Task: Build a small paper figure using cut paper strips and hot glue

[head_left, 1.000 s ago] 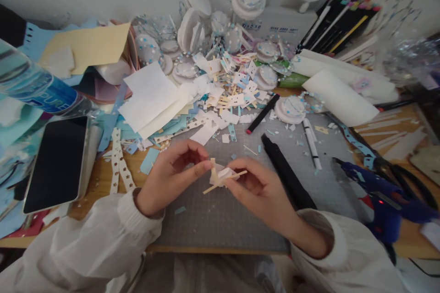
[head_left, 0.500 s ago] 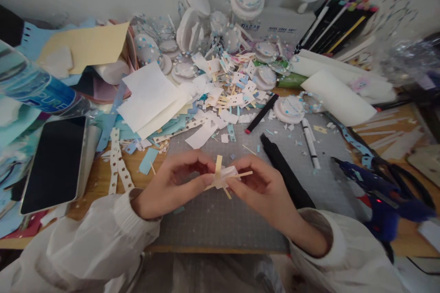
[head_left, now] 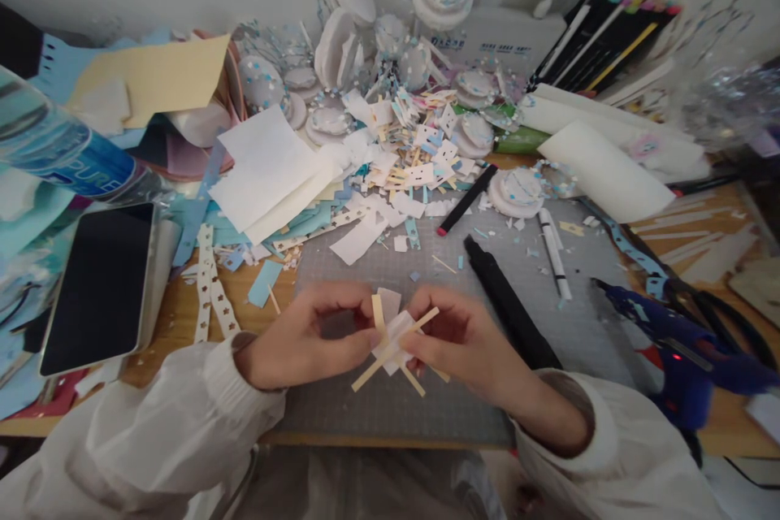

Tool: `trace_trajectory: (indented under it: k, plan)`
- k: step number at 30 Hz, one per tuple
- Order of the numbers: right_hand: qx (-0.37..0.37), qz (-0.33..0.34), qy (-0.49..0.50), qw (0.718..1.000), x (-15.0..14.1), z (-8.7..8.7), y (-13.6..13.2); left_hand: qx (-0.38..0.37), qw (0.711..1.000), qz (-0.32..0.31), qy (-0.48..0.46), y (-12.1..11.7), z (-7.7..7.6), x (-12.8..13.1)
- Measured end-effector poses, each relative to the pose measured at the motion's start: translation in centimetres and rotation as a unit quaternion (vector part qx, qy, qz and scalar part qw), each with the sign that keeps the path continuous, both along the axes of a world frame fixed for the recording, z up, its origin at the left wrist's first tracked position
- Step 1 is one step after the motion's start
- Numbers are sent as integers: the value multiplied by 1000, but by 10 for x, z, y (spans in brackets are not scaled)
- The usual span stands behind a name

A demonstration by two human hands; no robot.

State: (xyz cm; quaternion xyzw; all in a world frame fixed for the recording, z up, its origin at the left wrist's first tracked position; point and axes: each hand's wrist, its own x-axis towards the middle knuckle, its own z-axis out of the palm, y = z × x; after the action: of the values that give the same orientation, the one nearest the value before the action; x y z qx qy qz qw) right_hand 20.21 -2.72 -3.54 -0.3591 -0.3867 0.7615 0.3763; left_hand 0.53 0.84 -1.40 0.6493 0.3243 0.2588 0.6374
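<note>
Between my two hands is a small white paper piece (head_left: 399, 331) with narrow pale-yellow paper strips (head_left: 366, 374) crossing it and sticking out at several angles. My left hand (head_left: 322, 337) pinches its left side between thumb and fingers. From the right, my right hand (head_left: 454, 333) closes on the same piece, thumb in front and fingertips partly hidden behind the paper. The piece is held just above the grey cutting mat (head_left: 396, 422). How the strips are joined to the paper I cannot make out.
Paper scraps (head_left: 420, 154) heap up behind the mat. A red-tipped black marker (head_left: 468, 199), a thick black pen (head_left: 509, 301) and a white marker (head_left: 554, 253) lie to the right. Farther right are a blue glue gun (head_left: 682, 341) and scissors (head_left: 725, 313). A phone (head_left: 101, 284) and water bottle (head_left: 79, 150) are left.
The paper piece has turned and come a little lower, so its strips now spread in a clear cross. My left hand has shifted slightly down with it; both hands keep hold.
</note>
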Motion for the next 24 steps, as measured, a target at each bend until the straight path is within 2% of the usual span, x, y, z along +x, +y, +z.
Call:
trace_trajectory:
  k: [8, 13, 19, 22, 24]
  plan:
    - [1, 4, 0, 1000, -2, 0, 0, -4, 1000, 9, -7, -1, 0, 4]
    - [30, -25, -23, 999, -1, 2, 1, -13, 1000, 22, -15, 0, 0, 2]
    - [133, -70, -109, 983, 0, 8, 1, -59, 986, 155, -20, 3, -2, 1]
    - [158, -96, -128, 974, -1, 9, 1, -10, 973, 227, -36, 2, -4, 2]
    - [161, -101, -133, 973, -1, 9, 1, 22, 969, 242, -51, 0, -5, 1]
